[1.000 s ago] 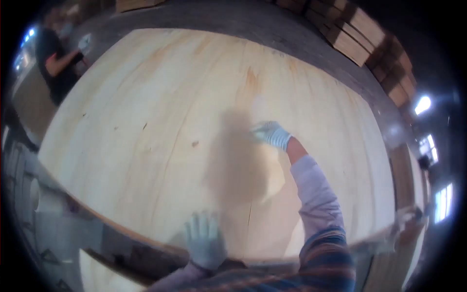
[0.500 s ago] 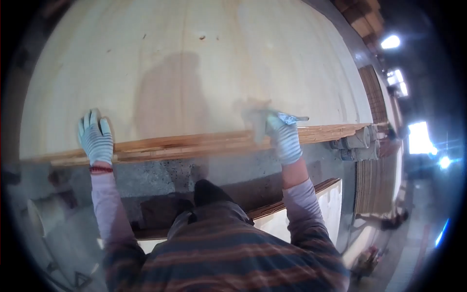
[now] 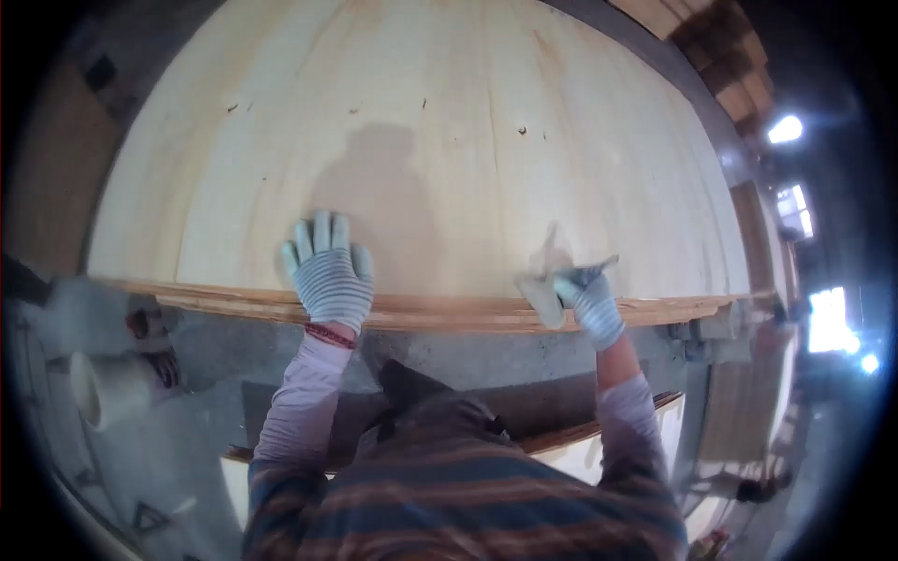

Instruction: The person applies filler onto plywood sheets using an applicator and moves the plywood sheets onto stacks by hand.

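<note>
My left hand [image 3: 332, 280], in a striped pale glove, lies flat near the front edge of a large pale wood sheet [image 3: 449, 187], fingers spread, holding nothing. At the same edge, farther right, my right hand [image 3: 593, 304] is closed on a small tool [image 3: 601, 270]; its dark pointed end sticks out to the upper right, and its exact kind is unclear. A pale flat piece [image 3: 543, 299], partly blurred, shows just left of these fingers over the edge. Shadows fall on the sheet beside both hands.
Layered sheet edges [image 3: 440, 313] run along the front. Below are a lower board [image 3: 585, 456] and grey floor [image 3: 215, 374]. A pale roll [image 3: 98, 388] stands at the left. Stacked wood [image 3: 734, 89] is at the upper right, with buckets [image 3: 716, 332] by the right corner.
The view has tipped downward. My right hand has come back from the sheet's middle to its front edge. Since half a second ago, my left hand appears farther right along the edge.
</note>
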A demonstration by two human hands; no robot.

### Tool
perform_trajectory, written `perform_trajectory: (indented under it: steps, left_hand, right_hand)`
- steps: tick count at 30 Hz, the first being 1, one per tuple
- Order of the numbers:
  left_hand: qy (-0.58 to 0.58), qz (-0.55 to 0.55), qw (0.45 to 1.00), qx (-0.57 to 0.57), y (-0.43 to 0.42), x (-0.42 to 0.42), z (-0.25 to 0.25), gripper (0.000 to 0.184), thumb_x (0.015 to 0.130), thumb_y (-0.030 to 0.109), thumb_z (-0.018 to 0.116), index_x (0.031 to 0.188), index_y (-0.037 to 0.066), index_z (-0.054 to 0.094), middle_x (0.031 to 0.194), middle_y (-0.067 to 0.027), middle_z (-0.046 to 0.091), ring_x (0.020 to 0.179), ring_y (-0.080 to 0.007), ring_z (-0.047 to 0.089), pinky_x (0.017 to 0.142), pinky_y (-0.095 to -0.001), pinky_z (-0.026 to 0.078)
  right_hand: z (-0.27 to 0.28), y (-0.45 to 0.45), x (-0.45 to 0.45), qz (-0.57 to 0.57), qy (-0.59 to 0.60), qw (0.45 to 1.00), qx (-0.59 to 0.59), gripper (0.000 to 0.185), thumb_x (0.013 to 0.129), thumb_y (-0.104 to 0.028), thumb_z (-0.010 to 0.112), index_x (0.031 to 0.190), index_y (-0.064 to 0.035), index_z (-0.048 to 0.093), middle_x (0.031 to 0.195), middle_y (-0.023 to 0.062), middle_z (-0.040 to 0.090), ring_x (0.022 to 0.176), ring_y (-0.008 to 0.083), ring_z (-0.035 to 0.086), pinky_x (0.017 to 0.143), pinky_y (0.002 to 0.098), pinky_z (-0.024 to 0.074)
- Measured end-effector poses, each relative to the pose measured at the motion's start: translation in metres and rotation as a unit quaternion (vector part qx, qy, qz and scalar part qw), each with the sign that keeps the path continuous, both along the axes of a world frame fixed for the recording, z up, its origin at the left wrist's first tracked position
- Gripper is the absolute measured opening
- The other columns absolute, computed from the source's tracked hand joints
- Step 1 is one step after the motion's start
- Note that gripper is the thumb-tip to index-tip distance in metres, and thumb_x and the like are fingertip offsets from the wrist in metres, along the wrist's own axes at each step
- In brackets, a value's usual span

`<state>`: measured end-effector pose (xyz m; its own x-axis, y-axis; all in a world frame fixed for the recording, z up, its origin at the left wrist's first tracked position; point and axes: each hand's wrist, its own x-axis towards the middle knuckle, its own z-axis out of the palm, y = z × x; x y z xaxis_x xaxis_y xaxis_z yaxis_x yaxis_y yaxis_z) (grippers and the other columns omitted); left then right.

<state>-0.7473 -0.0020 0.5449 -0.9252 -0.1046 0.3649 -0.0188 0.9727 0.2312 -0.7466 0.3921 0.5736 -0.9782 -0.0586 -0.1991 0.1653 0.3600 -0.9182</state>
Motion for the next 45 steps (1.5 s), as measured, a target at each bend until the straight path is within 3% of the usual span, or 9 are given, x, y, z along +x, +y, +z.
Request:
perform_trajectory:
  steps: [6,11,13,17,24,30,32,41,45]
  left_hand:
    - [0.046,-0.080,0.992,0.084,-0.146,0.007,-0.006,0.046,0.084,0.019,0.059,0.128,0.005,0.053,0.135,-0.0176,0.048,0.125,-0.0363,0.043,0.107,-0.0509,0.028]
    - [0.016,0.078,0.995,-0.060,-0.230,-0.001,-0.008,0.052,0.085,0.021,0.056,0.135,0.007,0.050,0.140,-0.0165,0.047,0.129,-0.0375,0.041,0.110,-0.0519,0.023]
    - [0.011,0.089,0.996,-0.020,-0.224,-0.003,-0.001,0.052,0.083,0.024,0.057,0.131,0.006,0.052,0.139,-0.0156,0.048,0.131,-0.0380,0.039,0.110,-0.0534,0.022]
    - [0.001,0.079,0.996,0.029,-0.221,-0.009,0.010,0.051,0.081,0.023,0.058,0.129,0.006,0.052,0.139,-0.0151,0.047,0.132,-0.0383,0.037,0.110,-0.0542,0.021]
    - [-0.004,-0.087,0.983,0.160,-0.249,0.006,0.026,0.051,0.077,0.020,0.059,0.124,0.003,0.051,0.133,-0.0173,0.048,0.127,-0.0404,0.039,0.107,-0.0560,0.024]
    - [-0.041,-0.194,0.942,0.271,-0.380,0.009,0.045,0.049,0.073,0.010,0.061,0.121,0.000,0.053,0.129,-0.0203,0.048,0.121,-0.0439,0.042,0.100,-0.0541,0.035]
    - [0.094,-0.029,0.987,0.123,-0.429,-0.002,0.015,0.052,0.077,0.020,0.059,0.125,0.001,0.051,0.133,-0.0232,0.045,0.123,-0.0469,0.040,0.104,-0.0590,0.029]
    - [-0.137,0.023,0.988,0.061,-0.462,-0.048,0.031,0.053,0.077,0.023,0.059,0.126,0.003,0.051,0.138,-0.0235,0.041,0.129,-0.0486,0.034,0.103,-0.0633,0.025]
    - [-0.153,0.018,0.987,0.041,-0.463,-0.052,0.019,0.053,0.081,0.025,0.055,0.129,0.004,0.049,0.140,-0.0229,0.041,0.130,-0.0487,0.033,0.104,-0.0637,0.023]
  right_hand:
    - [0.002,-0.021,-0.211,-0.171,0.038,0.866,-0.469,0.019,0.086,-0.014,0.067,0.103,-0.0057,0.065,0.093,0.0033,0.066,0.077,0.0172,0.061,0.071,0.0320,0.0516]
    - [-0.028,0.039,-0.366,-0.154,0.150,0.924,0.315,0.024,0.086,-0.021,0.059,0.092,0.0000,0.070,0.080,0.0098,0.071,0.071,0.0202,0.065,0.065,0.0345,0.0521]
    - [-0.034,0.016,-0.358,-0.147,0.122,0.970,0.153,0.029,0.083,-0.026,0.064,0.097,-0.0028,0.072,0.092,0.0130,0.072,0.079,0.0246,0.069,0.067,0.0367,0.0528]
    - [-0.010,-0.139,-0.295,-0.236,0.052,0.848,0.471,0.040,0.085,-0.039,0.057,0.101,-0.0058,0.071,0.092,0.0201,0.070,0.085,0.0322,0.068,0.075,0.0423,0.0531]
    - [0.003,-0.547,-0.312,-0.066,0.138,0.861,0.485,0.030,0.087,-0.033,0.052,0.105,-0.0176,0.070,0.100,0.0148,0.069,0.096,0.0334,0.065,0.084,0.0420,0.0517]
    - [0.021,-0.614,-0.242,0.048,0.220,0.911,0.344,0.031,0.086,-0.038,0.061,0.099,-0.0102,0.069,0.092,0.0129,0.070,0.084,0.0278,0.067,0.079,0.0387,0.0513]
    - [0.005,-0.574,-0.271,0.086,0.102,0.989,-0.059,0.026,0.087,-0.030,0.064,0.097,-0.0061,0.067,0.086,0.0102,0.069,0.078,0.0239,0.066,0.073,0.0367,0.0521]
    - [-0.002,-0.566,-0.575,-0.083,-0.004,0.852,-0.516,0.017,0.085,-0.012,0.065,0.100,-0.0029,0.064,0.088,0.0116,0.068,0.083,0.0210,0.067,0.072,0.0335,0.0543]
    - [-0.017,-0.579,-0.691,-0.143,0.187,0.925,0.299,0.031,0.082,-0.022,0.071,0.102,0.0015,0.065,0.097,0.0126,0.070,0.091,0.0232,0.067,0.080,0.0326,0.0536]
